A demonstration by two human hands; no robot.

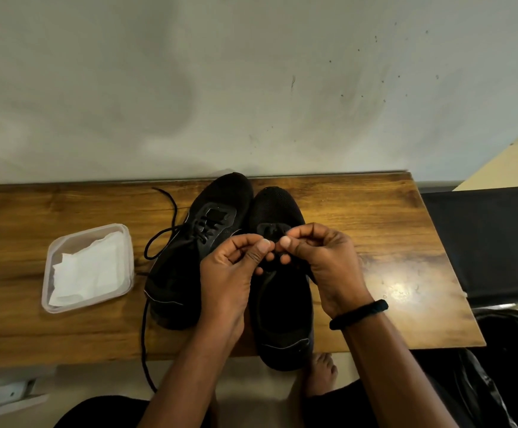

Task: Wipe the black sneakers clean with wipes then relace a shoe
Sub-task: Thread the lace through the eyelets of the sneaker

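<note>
1. Both sneakers are set side by side on the wooden table (375, 211).
2. Something small and dark, likely the lace, is pinched over the right sneaker (282, 304) by the left hand (230, 273) and right hand (328, 257).
3. Laces are thin, soft and floppy, so the stiff tip is best held.
4. Loose lace (165, 230) is trailed from the left sneaker (189, 257).

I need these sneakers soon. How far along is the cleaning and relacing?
Wiping can't be judged from here; wipes sit in the container. Both hands, left hand and right hand, pinch something dark over the right sneaker, seemingly its lace. The left sneaker has its lace threaded but trailing untied.
</note>
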